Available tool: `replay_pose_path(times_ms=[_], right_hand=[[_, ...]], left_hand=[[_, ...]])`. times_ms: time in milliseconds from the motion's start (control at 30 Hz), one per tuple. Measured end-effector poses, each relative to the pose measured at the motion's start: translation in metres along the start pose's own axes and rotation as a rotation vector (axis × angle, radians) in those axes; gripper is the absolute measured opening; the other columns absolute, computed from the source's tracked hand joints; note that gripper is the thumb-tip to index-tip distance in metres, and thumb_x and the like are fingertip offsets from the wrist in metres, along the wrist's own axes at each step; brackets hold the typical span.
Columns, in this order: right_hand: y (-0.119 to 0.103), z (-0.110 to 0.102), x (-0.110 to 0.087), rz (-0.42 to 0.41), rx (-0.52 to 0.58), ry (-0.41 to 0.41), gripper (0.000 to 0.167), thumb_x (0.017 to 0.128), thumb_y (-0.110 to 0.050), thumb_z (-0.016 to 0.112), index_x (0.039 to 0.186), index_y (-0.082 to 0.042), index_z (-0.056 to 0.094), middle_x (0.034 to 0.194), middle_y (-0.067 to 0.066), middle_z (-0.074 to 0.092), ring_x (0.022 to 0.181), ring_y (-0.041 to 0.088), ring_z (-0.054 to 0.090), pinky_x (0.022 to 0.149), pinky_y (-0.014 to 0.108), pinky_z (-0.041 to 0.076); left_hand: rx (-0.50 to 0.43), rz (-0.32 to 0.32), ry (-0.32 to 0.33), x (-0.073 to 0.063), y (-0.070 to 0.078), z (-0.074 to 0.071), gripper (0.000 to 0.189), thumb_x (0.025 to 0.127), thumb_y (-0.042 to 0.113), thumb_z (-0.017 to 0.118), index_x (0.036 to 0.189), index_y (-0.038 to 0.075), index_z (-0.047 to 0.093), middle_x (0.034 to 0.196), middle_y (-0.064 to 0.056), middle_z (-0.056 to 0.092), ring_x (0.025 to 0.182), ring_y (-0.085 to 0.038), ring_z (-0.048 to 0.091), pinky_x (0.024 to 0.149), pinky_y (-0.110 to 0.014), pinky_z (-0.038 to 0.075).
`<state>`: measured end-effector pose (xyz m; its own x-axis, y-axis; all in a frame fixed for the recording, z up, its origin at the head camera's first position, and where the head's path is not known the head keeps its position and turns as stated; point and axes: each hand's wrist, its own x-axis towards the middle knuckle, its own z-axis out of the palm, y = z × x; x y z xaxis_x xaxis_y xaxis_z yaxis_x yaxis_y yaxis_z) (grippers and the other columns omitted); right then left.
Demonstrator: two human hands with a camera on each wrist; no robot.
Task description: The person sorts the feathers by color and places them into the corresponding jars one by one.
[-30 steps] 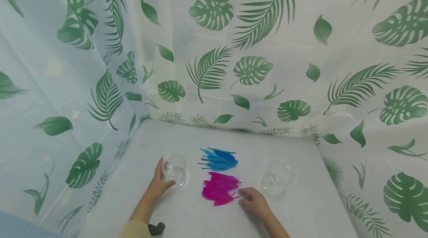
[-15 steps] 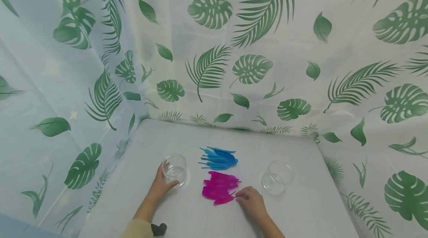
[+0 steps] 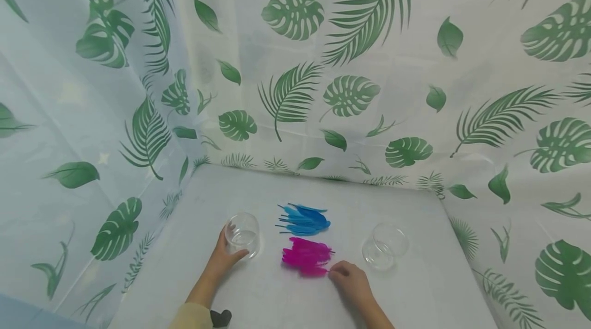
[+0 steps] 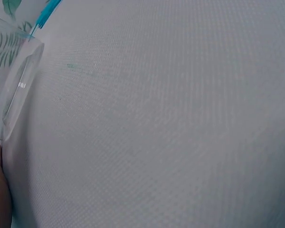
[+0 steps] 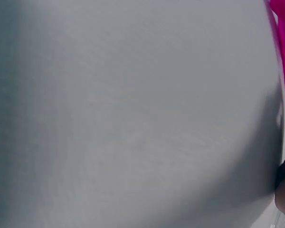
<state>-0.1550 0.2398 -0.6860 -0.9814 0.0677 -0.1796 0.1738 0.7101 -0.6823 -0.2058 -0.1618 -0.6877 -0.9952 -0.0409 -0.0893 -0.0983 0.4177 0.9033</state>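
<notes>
Left of the magenta feathers [image 3: 303, 251], the left hand [image 3: 220, 258] grips a transparent cup [image 3: 244, 238]; right of them stands another cup [image 3: 385, 247], the surface [image 3: 272, 301] visible through it. The right hand [image 3: 352, 282] apparently pinches their nearest quill.

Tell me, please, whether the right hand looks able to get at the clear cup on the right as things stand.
Probably yes: nothing visible stands between the right hand and that clear cup, though the hand pinches a magenta feather and would likely have to let go first.
</notes>
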Motion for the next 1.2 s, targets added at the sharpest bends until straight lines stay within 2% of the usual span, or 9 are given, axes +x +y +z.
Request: replay_pose_path(times_ms=[67,167,233,400,533,667,867,1067,1200], right_hand=[[-0.001,-0.004,0.000,0.037,0.045,-0.020,0.007,0.088,-0.035,0.071,0.092,-0.030,0.071,0.095,-0.010,0.071,0.101,0.017,0.065,0.092,0.049,0.053],[-0.001,-0.011,0.000,0.025,0.079,-0.029,0.011,0.089,-0.038,0.071,0.094,-0.029,0.075,0.099,-0.008,0.074,0.108,0.023,0.066,0.096,0.052,0.052],[0.000,-0.018,0.000,0.019,0.104,-0.050,0.013,0.088,-0.040,0.071,0.094,-0.030,0.077,0.101,-0.008,0.075,0.110,0.023,0.066,0.097,0.050,0.052],[-0.009,-0.045,0.001,-0.029,0.188,-0.160,0.021,0.084,-0.043,0.074,0.093,-0.025,0.079,0.098,-0.007,0.076,0.101,0.015,0.066,0.089,0.038,0.054],[-0.036,-0.070,0.006,-0.073,0.262,-0.181,0.026,0.084,-0.043,0.074,0.095,-0.019,0.079,0.098,-0.006,0.076,0.102,0.012,0.065,0.090,0.036,0.053],[-0.079,-0.082,0.021,-0.116,0.309,-0.157,0.025,0.085,-0.043,0.074,0.097,-0.021,0.078,0.100,-0.005,0.075,0.104,0.014,0.065,0.093,0.040,0.054],[-0.149,-0.062,0.059,-0.232,0.249,-0.213,0.018,0.088,-0.041,0.072,0.096,-0.026,0.078,0.099,-0.006,0.073,0.098,0.015,0.064,0.087,0.037,0.056],[-0.204,-0.026,0.091,-0.396,0.043,-0.292,0.010,0.091,-0.034,0.071,0.095,-0.028,0.078,0.097,-0.009,0.072,0.096,0.014,0.063,0.082,0.032,0.058],[-0.232,-0.003,0.104,-0.532,-0.125,-0.334,0.009,0.093,-0.029,0.069,0.094,-0.031,0.078,0.098,-0.013,0.072,0.096,0.010,0.062,0.081,0.028,0.057]], left_hand=[[0.003,0.000,0.002,0.000,0.000,0.001,0.110,0.077,0.037,0.083,0.158,0.026,0.011,0.163,-0.009,0.026,0.150,-0.042,0.020,0.119,-0.063,0.017],[-0.004,-0.007,0.004,-0.001,0.000,0.001,0.109,0.077,0.036,0.084,0.158,0.028,0.012,0.163,-0.007,0.027,0.149,-0.042,0.021,0.119,-0.062,0.017],[-0.007,-0.015,0.003,-0.001,0.001,0.001,0.109,0.076,0.037,0.084,0.158,0.029,0.012,0.163,-0.006,0.026,0.149,-0.042,0.021,0.119,-0.063,0.018],[0.004,-0.025,-0.004,0.000,0.004,0.003,0.110,0.075,0.043,0.083,0.158,0.030,0.012,0.164,-0.007,0.024,0.149,-0.043,0.022,0.118,-0.063,0.019],[0.007,-0.029,-0.008,-0.001,0.006,0.004,0.111,0.075,0.042,0.084,0.158,0.029,0.012,0.164,-0.007,0.025,0.149,-0.042,0.023,0.119,-0.062,0.020],[-0.007,-0.024,0.000,-0.002,0.006,0.002,0.111,0.075,0.038,0.085,0.158,0.026,0.012,0.163,-0.008,0.026,0.149,-0.042,0.022,0.119,-0.062,0.019],[-0.022,-0.008,0.007,0.000,-0.001,-0.001,0.110,0.075,0.038,0.085,0.158,0.028,0.013,0.163,-0.007,0.028,0.149,-0.042,0.022,0.119,-0.063,0.018],[-0.046,0.028,-0.006,0.002,-0.003,0.002,0.107,0.075,0.032,0.086,0.157,0.028,0.017,0.161,-0.009,0.032,0.149,-0.042,0.024,0.118,-0.064,0.020],[-0.062,0.010,-0.011,0.001,-0.001,0.001,0.107,0.076,0.032,0.085,0.157,0.029,0.016,0.161,-0.014,0.030,0.148,-0.044,0.025,0.118,-0.065,0.021]])
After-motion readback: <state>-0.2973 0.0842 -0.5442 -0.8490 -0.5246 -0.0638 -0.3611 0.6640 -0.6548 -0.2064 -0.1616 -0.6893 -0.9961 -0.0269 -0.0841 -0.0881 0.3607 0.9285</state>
